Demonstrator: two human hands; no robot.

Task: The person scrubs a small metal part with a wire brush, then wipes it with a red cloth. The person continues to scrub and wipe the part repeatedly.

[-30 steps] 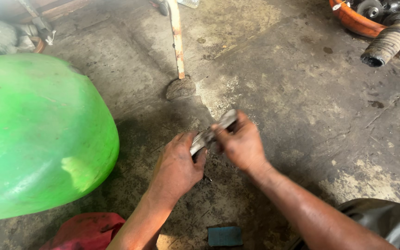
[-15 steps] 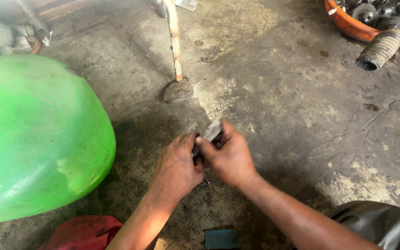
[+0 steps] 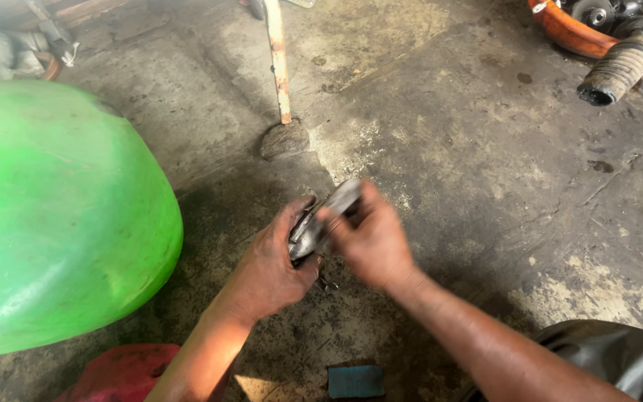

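- Greasy metal part sits pinched between left hand and right hand, right of the green tank.
- Oily fingers could slip, dropping it onto the concrete floor.

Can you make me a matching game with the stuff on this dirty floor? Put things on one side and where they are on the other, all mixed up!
Things:
1. green tank
2. orange basin
3. grey metal part
4. small blue block

Places:
A. between the left hand and right hand
B. top right corner
C. bottom edge, on the floor near the arms
D. far left

Pairs: 1-D, 2-B, 3-A, 4-C
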